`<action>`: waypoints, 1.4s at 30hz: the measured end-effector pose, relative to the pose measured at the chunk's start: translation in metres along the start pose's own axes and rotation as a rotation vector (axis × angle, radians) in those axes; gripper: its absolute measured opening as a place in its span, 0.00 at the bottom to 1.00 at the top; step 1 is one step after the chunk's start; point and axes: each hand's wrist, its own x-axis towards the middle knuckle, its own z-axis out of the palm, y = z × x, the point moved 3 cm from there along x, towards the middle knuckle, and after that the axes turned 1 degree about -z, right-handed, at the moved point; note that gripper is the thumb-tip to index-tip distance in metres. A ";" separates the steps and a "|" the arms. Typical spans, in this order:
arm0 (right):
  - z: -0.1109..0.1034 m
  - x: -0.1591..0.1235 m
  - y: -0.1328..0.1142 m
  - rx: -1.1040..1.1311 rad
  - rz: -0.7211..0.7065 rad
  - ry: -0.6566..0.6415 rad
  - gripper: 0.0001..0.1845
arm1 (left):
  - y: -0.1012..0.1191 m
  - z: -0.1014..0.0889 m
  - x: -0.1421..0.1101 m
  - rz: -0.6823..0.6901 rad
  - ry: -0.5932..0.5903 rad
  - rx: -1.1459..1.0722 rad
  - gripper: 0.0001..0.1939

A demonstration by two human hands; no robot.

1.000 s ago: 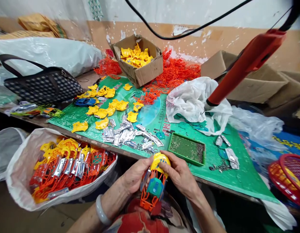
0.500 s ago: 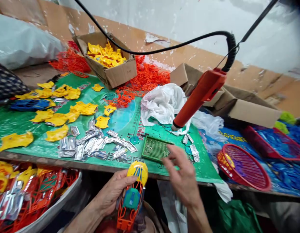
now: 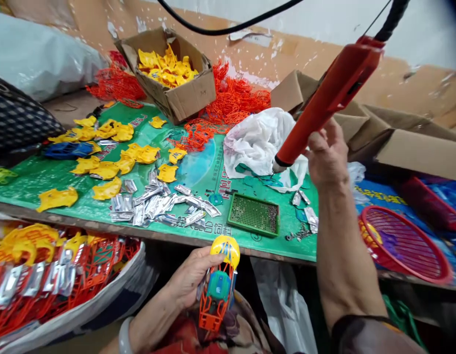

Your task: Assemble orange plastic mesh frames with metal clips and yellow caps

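My left hand [image 3: 193,275] grips a toy car body [image 3: 218,285] above my lap, thumb on its yellow nose piece. The body has an orange-red lattice frame with a teal block in its middle. Up at the right, my right hand [image 3: 329,155] has its fingers closed round the lower part of a red electric screwdriver [image 3: 329,101], which hangs tilted from a cable. Part of that grip is hidden behind the tool. Below it on the bench sits a green perforated tray [image 3: 253,215] with small screws gathered at its right side.
Silver strips [image 3: 157,204] and yellow car parts [image 3: 106,169] lie across the green mat [image 3: 198,184]. A carton [image 3: 193,96] of yellow pieces stands behind. A white sack [image 3: 134,280] of part-built cars is at lower left, a red basket [image 3: 405,246] at right.
My right hand has left the car body, passed over the screw tray and gone up to the screwdriver. My left hand has kept the car body. The view swung right, then slightly back.
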 end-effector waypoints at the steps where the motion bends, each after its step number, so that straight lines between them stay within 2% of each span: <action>1: 0.007 0.005 -0.003 0.129 0.026 -0.034 0.33 | 0.001 -0.001 0.000 0.000 0.003 0.000 0.11; 3: 0.018 0.013 -0.009 0.288 0.079 -0.055 0.29 | 0.002 -0.001 0.000 -0.001 0.009 -0.006 0.11; 10: 0.024 0.012 -0.046 0.283 0.278 -0.110 0.18 | -0.004 0.001 0.000 0.004 -0.028 -0.021 0.14; 13: 0.023 0.000 -0.068 0.332 0.272 -0.091 0.19 | -0.005 0.001 0.002 0.026 0.001 -0.028 0.15; 16: 0.024 -0.021 -0.076 0.391 0.224 -0.027 0.21 | -0.005 0.002 0.002 0.032 0.019 -0.033 0.15; 20: 0.026 -0.057 -0.060 0.261 0.167 0.074 0.19 | -0.004 0.003 0.002 0.018 0.032 -0.046 0.13; 24: 0.026 -0.086 -0.037 0.160 0.207 0.142 0.11 | -0.005 0.000 0.004 0.008 0.026 -0.062 0.11; 26: 0.024 -0.094 -0.030 0.169 0.224 0.183 0.10 | -0.006 -0.001 0.005 0.005 0.026 -0.064 0.11; 34: 0.022 -0.102 -0.021 0.202 0.224 0.257 0.10 | -0.005 0.003 0.003 -0.002 0.046 -0.036 0.15; 39: 0.025 -0.102 -0.016 0.181 0.210 0.244 0.17 | -0.007 0.001 0.004 -0.007 0.050 -0.039 0.13; 42: 0.025 -0.103 -0.014 0.142 0.202 0.232 0.13 | -0.009 -0.001 0.004 -0.007 0.045 -0.036 0.13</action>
